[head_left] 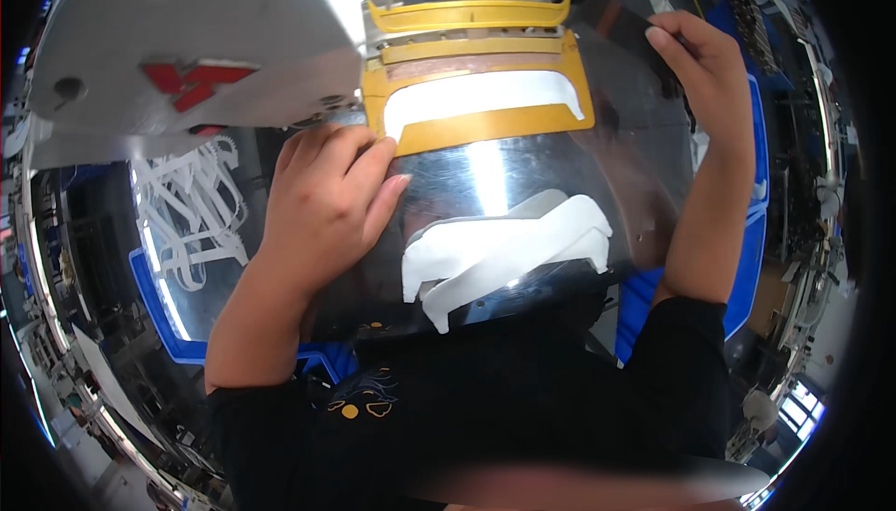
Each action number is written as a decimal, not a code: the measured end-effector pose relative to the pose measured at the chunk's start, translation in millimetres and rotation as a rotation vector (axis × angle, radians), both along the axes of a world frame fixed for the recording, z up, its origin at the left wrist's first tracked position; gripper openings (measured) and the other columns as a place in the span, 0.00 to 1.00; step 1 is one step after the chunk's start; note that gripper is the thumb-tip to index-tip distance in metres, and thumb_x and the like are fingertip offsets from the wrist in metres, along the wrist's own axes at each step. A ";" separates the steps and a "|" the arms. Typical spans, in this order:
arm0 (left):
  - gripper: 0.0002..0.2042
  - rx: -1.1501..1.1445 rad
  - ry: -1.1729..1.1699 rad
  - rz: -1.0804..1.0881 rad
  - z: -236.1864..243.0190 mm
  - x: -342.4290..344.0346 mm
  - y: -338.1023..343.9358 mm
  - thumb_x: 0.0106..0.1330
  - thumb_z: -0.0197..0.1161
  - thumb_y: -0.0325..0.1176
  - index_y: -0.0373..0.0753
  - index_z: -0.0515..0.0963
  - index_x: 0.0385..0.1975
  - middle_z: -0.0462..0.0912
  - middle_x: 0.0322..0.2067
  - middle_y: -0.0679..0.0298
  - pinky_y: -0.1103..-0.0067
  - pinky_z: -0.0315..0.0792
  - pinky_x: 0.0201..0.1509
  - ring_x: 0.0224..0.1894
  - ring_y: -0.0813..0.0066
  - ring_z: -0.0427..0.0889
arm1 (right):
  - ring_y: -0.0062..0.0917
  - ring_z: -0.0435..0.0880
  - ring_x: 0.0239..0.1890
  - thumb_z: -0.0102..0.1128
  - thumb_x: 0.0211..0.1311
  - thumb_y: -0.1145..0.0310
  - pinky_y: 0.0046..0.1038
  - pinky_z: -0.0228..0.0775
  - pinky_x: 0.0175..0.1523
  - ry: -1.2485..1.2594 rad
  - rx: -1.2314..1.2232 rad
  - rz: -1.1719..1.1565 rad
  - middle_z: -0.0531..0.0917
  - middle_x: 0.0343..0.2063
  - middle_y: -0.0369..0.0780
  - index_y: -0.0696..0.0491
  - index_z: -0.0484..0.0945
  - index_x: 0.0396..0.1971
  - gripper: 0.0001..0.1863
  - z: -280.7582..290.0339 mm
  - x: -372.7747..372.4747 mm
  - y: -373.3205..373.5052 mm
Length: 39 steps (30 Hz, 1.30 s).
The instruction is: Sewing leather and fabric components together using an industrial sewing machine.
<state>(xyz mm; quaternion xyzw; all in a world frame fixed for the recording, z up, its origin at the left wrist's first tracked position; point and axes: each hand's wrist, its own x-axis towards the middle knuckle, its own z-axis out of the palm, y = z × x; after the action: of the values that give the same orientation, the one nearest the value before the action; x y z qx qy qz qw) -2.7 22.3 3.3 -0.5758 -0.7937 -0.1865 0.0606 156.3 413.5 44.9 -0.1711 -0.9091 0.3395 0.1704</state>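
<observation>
A yellow frame-like template (485,133) lies on a dark glossy plate (551,166), with a white curved piece (481,96) in its opening. My left hand (327,198) rests at the template's lower left corner, thumb apart from the bent fingers, holding nothing visible. At the plate's far right edge, my right hand (714,68) has its thumb and forefinger closed; what sits between them is hidden. Several white curved pieces (509,245) overlap in a loose stack on the near part of the plate. A narrow yellow bar (471,14) stands along the template's far side.
A grey machine head (233,35) with a red mark overhangs the upper left. Below it lies a tangled heap of white strips (196,208). Blue bins (173,334) show at the left and, beyond my right forearm, another blue bin (754,259).
</observation>
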 end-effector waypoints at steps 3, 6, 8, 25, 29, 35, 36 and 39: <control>0.13 0.010 0.018 0.048 -5.3 0.1 -2.2 0.67 0.75 0.36 0.38 0.88 0.48 0.86 0.43 0.59 0.63 0.77 0.60 0.50 0.60 0.84 | 0.16 0.84 0.35 0.70 0.76 0.66 0.21 0.76 0.43 0.023 -0.137 0.318 0.87 0.32 0.35 0.56 0.89 0.46 0.09 4.9 -12.4 -41.2; 0.13 0.009 0.009 0.071 -8.0 -3.8 -4.5 0.68 0.74 0.36 0.37 0.88 0.47 0.85 0.41 0.60 0.64 0.78 0.59 0.49 0.61 0.84 | 0.17 0.84 0.34 0.70 0.76 0.65 0.23 0.76 0.43 -0.132 -0.204 0.438 0.88 0.31 0.35 0.57 0.88 0.42 0.10 -8.2 -45.8 -84.4; 0.13 0.004 -0.006 0.090 -7.7 -3.0 -6.7 0.68 0.74 0.36 0.37 0.88 0.47 0.86 0.41 0.60 0.64 0.78 0.59 0.49 0.60 0.84 | 0.18 0.84 0.33 0.70 0.76 0.65 0.24 0.76 0.43 -0.153 -0.247 0.456 0.88 0.31 0.35 0.57 0.88 0.42 0.10 -25.8 -67.9 -92.5; 0.20 -0.006 -0.038 0.034 -7.0 -0.1 0.5 0.67 0.74 0.36 0.36 0.88 0.57 0.84 0.46 0.62 0.66 0.78 0.59 0.51 0.62 0.83 | 0.34 0.88 0.33 0.76 0.69 0.64 0.35 0.79 0.42 -0.238 -0.109 0.435 0.90 0.31 0.47 0.59 0.90 0.40 0.12 -41.7 -90.0 -103.2; 0.21 -0.025 -0.030 0.029 -8.1 0.4 0.3 0.67 0.74 0.36 0.36 0.87 0.58 0.84 0.47 0.61 0.65 0.78 0.59 0.51 0.61 0.83 | 0.34 0.88 0.33 0.76 0.69 0.64 0.35 0.78 0.42 -0.217 -0.088 0.440 0.90 0.31 0.47 0.59 0.90 0.40 0.12 -45.0 -88.9 -101.5; 0.21 -0.032 -0.100 0.051 -5.4 1.1 2.1 0.67 0.74 0.35 0.33 0.87 0.58 0.86 0.49 0.56 0.65 0.78 0.61 0.51 0.57 0.84 | 0.35 0.88 0.33 0.76 0.68 0.65 0.35 0.79 0.42 -0.222 -0.109 0.453 0.89 0.31 0.47 0.58 0.90 0.40 0.11 -44.3 -90.3 -101.2; 0.21 -0.037 -0.104 0.052 -5.6 1.2 2.1 0.67 0.75 0.35 0.34 0.87 0.59 0.86 0.49 0.56 0.65 0.78 0.61 0.51 0.57 0.84 | 0.35 0.88 0.33 0.76 0.68 0.65 0.35 0.79 0.43 -0.220 -0.116 0.455 0.90 0.31 0.48 0.58 0.90 0.40 0.11 -44.5 -90.4 -101.0; 0.22 -0.065 -0.088 0.053 -4.4 2.2 2.6 0.67 0.75 0.36 0.35 0.87 0.59 0.85 0.50 0.57 0.65 0.77 0.61 0.52 0.57 0.83 | 0.35 0.89 0.34 0.76 0.68 0.66 0.35 0.79 0.43 -0.216 -0.107 0.455 0.90 0.32 0.48 0.58 0.91 0.40 0.11 -45.0 -90.8 -102.3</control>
<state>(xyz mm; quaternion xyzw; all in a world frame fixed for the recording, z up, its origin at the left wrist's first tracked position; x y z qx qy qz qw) -0.4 24.9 -1.1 -0.5474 -0.8163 -0.1839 0.0119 65.5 311.3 -0.2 -0.0063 -0.9178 0.3965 -0.0178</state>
